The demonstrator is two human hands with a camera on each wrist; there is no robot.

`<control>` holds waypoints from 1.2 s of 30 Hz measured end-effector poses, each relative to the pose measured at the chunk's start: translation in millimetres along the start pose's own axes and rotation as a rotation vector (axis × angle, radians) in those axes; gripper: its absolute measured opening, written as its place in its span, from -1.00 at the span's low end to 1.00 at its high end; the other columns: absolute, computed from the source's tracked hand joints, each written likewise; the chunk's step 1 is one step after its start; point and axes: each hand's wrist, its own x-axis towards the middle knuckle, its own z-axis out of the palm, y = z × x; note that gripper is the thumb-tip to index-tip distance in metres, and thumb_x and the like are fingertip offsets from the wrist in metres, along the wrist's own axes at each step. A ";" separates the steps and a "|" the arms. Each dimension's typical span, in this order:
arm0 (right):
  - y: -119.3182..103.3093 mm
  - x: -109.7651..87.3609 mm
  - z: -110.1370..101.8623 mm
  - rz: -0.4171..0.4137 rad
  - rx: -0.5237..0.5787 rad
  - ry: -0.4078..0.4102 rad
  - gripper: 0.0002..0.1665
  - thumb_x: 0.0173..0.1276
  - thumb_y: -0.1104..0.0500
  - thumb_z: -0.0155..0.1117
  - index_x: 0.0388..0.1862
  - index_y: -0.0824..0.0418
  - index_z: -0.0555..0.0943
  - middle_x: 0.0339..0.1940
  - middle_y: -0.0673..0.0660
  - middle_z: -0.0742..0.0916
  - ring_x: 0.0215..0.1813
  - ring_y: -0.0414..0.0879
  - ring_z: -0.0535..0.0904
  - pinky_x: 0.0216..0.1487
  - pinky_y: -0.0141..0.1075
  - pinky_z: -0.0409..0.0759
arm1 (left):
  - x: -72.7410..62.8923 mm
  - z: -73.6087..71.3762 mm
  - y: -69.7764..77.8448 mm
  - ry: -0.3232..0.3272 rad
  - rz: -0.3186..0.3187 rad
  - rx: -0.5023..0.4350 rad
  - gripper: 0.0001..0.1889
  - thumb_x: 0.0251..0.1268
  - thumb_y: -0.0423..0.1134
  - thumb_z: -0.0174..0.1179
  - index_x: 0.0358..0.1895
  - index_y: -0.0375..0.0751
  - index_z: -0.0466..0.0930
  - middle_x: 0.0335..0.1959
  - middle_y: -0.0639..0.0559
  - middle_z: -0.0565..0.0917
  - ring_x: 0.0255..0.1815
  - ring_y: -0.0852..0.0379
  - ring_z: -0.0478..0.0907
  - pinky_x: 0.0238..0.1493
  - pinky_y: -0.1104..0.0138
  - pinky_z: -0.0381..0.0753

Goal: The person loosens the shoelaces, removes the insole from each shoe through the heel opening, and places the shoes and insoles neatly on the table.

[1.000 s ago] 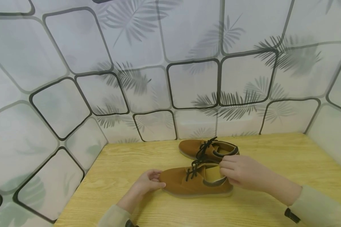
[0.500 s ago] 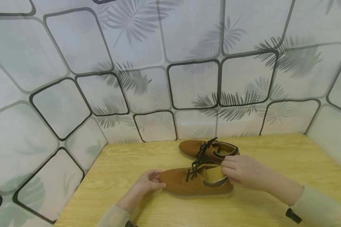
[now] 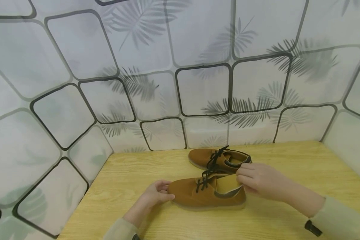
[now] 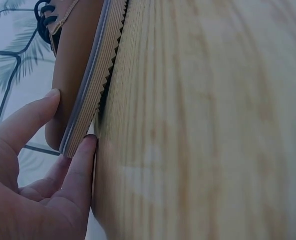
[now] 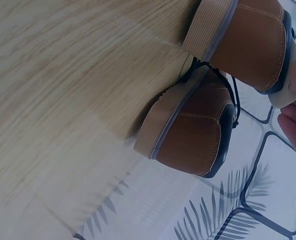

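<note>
A brown lace-up shoe (image 3: 195, 196) with black laces lies nearest, toe to the left. My left hand (image 3: 154, 194) holds its toe; in the left wrist view the thumb presses the upper and a finger (image 4: 83, 165) reaches beneath the sole's front edge. At the heel end, my right hand (image 3: 264, 181) pinches a yellowish insole (image 3: 228, 183), whose rear end sticks out above the heel collar. The right wrist view shows that pale insole end (image 5: 289, 90) between thumb and fingers (image 5: 292, 127). The insole's front part is hidden inside the shoe.
Just behind lies the matching brown shoe (image 3: 200, 156), its toe also to the left and its black laces (image 3: 215, 157) loose. Both shoes are on a wood-grain table (image 3: 132, 170). A patterned covering (image 3: 156, 93) rises along the table's back and sides.
My right hand has shifted slightly to the right, drawing the insole a little farther out over the heel. My left hand and both shoes have stayed in place.
</note>
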 end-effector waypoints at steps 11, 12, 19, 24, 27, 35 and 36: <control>0.6 -4.0 -6.4 0.019 -0.001 0.010 -0.61 0.42 0.27 -0.19 -0.34 0.07 0.63 -0.34 -0.12 0.67 -0.26 -0.23 0.56 -0.17 -0.42 0.64 | -0.3 0.6 -1.9 -0.003 -0.007 0.005 -0.33 0.21 -0.44 0.47 0.41 -0.37 0.45 0.22 -0.26 0.62 0.10 -0.01 0.64 0.13 0.22 0.69; 0.7 -4.8 -6.8 0.021 -0.005 0.010 -0.61 0.42 0.27 -0.20 -0.34 0.06 0.63 -0.34 -0.12 0.67 -0.27 -0.23 0.55 -0.17 -0.42 0.64 | -0.2 0.7 -2.3 -0.003 -0.007 0.007 -0.33 0.21 -0.43 0.47 0.41 -0.36 0.46 0.21 -0.25 0.62 0.10 0.00 0.64 0.12 0.22 0.69; 1.8 -9.0 -10.7 0.048 -0.027 0.006 -0.59 0.47 0.24 -0.21 -0.34 0.06 0.63 -0.33 -0.13 0.67 -0.25 -0.25 0.58 -0.13 -0.42 0.66 | -0.9 0.1 -2.6 -0.016 0.007 0.001 -0.33 0.23 -0.42 0.47 0.41 -0.37 0.44 0.23 -0.25 0.61 0.11 0.00 0.63 0.15 0.22 0.69; 4.3 -11.6 -9.7 0.043 -0.019 0.028 -0.61 0.41 0.26 -0.20 -0.34 0.07 0.62 -0.34 -0.12 0.65 -0.28 -0.25 0.55 -0.18 -0.46 0.64 | 0.8 0.0 -2.0 -0.001 -0.001 0.001 -0.33 0.22 -0.42 0.48 0.41 -0.36 0.46 0.24 -0.27 0.61 0.12 -0.01 0.63 0.17 0.20 0.69; 5.2 -13.0 -9.5 0.041 -0.017 0.034 -0.62 0.40 0.27 -0.19 -0.35 0.07 0.62 -0.34 -0.12 0.64 -0.29 -0.26 0.53 -0.19 -0.47 0.63 | 1.3 -0.1 -2.1 0.001 -0.009 0.000 -0.33 0.22 -0.41 0.49 0.41 -0.35 0.46 0.25 -0.27 0.60 0.14 -0.02 0.62 0.18 0.18 0.69; 6.9 -16.1 -12.4 0.034 -0.014 0.039 -0.61 0.49 0.23 -0.23 -0.34 0.09 0.60 -0.36 -0.11 0.61 -0.30 -0.24 0.48 -0.24 -0.44 0.58 | -0.2 -0.3 -1.6 -0.025 0.011 -0.027 -0.38 0.23 -0.44 0.47 0.37 -0.37 0.49 0.17 -0.22 0.67 0.07 0.03 0.66 0.12 0.25 0.69; 7.1 -16.6 -12.8 0.032 -0.019 0.038 -0.61 0.49 0.23 -0.22 -0.34 0.09 0.60 -0.35 -0.11 0.61 -0.30 -0.24 0.49 -0.23 -0.44 0.59 | -0.2 -0.2 -1.5 -0.024 0.011 -0.030 -0.38 0.23 -0.44 0.47 0.37 -0.37 0.50 0.16 -0.21 0.67 0.06 0.03 0.65 0.11 0.26 0.69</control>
